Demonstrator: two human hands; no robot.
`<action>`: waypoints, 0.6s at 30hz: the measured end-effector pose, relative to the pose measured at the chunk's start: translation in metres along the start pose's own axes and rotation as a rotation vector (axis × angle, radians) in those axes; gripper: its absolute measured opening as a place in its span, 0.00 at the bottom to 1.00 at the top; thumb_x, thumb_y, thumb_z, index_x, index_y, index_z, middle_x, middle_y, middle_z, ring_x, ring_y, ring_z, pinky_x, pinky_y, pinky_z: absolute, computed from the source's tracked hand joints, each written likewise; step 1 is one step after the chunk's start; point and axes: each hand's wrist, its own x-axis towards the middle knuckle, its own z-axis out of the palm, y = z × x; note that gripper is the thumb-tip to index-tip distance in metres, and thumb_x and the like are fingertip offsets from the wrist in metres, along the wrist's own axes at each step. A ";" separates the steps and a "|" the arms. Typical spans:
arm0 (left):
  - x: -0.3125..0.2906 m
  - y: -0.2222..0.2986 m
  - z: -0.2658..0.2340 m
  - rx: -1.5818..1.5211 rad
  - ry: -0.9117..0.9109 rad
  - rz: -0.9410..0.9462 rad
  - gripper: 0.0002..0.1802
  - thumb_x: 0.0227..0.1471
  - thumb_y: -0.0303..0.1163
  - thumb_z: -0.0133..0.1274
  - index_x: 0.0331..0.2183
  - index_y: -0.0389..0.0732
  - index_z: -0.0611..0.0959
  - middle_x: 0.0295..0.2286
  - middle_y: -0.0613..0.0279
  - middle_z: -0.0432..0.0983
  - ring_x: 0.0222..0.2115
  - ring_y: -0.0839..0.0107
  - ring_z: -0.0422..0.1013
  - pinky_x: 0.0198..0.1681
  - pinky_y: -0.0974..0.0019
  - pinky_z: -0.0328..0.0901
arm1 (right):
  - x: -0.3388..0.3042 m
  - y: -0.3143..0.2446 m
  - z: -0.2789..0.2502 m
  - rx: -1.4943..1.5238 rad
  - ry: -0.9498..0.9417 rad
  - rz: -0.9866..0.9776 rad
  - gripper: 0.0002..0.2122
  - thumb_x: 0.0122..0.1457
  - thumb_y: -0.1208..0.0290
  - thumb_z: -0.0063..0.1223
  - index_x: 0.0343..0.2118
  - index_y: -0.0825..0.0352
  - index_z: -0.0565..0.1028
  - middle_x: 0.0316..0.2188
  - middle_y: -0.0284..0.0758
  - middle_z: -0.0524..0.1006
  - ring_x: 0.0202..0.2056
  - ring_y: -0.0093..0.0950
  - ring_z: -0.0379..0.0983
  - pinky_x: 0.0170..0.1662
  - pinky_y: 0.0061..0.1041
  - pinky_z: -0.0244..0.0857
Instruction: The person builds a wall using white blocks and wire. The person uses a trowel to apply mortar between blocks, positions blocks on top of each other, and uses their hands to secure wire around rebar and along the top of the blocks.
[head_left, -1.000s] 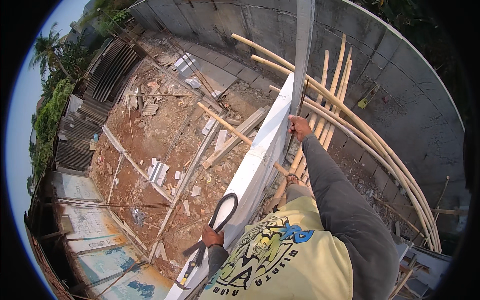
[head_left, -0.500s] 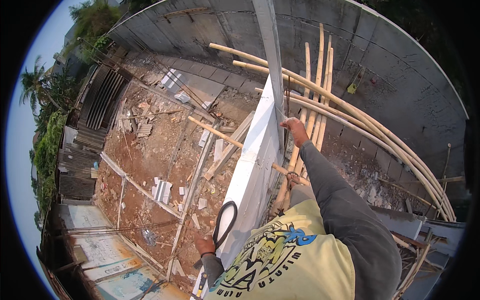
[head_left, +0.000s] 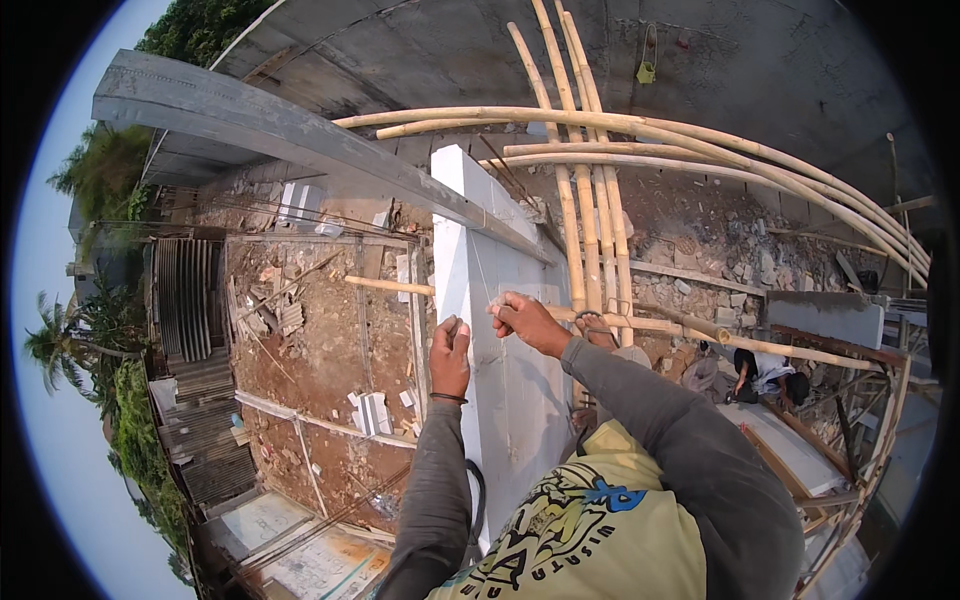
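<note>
A white block wall [head_left: 455, 270] runs away from me, with a grey post [head_left: 300, 150] at its far end. A thin string [head_left: 480, 265] comes down from the post toward my hands. My right hand [head_left: 528, 322] is over the wall's right side, its fingertips pinched on the string. Close beside it on the left, my left hand [head_left: 450, 357] has its fingers drawn together at the wall's top edge. What they hold, if anything, is too small to make out. A black loop [head_left: 478, 500] hangs on the wall, partly hidden by my left forearm.
Crossed bamboo poles [head_left: 590, 210] form scaffolding on the right, with my foot [head_left: 597, 328] on one. Rubble-strewn ground [head_left: 330, 330] lies far below on the left. Another person [head_left: 770, 378] bends down at the lower right. A grey boundary wall [head_left: 750, 80] stands behind.
My right hand has come back from the post toward me. My left hand has moved forward from beside the black loop to meet it. The view has turned, and another person now shows.
</note>
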 end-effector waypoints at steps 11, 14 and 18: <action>0.128 0.010 0.051 -0.720 -0.100 -0.557 0.16 0.56 0.37 0.49 0.43 0.37 0.71 0.33 0.58 0.74 0.31 0.68 0.72 0.31 0.68 0.69 | -0.014 -0.020 -0.002 -0.129 -0.160 0.060 0.10 0.59 0.65 0.46 0.32 0.68 0.71 0.23 0.30 0.72 0.24 0.19 0.69 0.30 0.21 0.64; 0.136 0.011 0.048 -0.789 -0.094 -0.610 0.13 0.56 0.35 0.49 0.40 0.38 0.75 0.19 0.70 0.68 0.17 0.78 0.63 0.16 0.76 0.58 | -0.013 -0.016 -0.002 -0.153 -0.182 0.052 0.09 0.59 0.65 0.47 0.33 0.67 0.72 0.23 0.30 0.72 0.25 0.19 0.69 0.31 0.22 0.64; 0.131 0.023 0.043 -0.628 -0.086 -0.574 0.12 0.56 0.35 0.49 0.39 0.38 0.76 0.17 0.72 0.65 0.13 0.80 0.58 0.13 0.77 0.52 | -0.013 -0.014 -0.012 -0.304 -0.217 0.046 0.10 0.59 0.64 0.46 0.32 0.67 0.72 0.24 0.34 0.74 0.27 0.25 0.71 0.33 0.25 0.65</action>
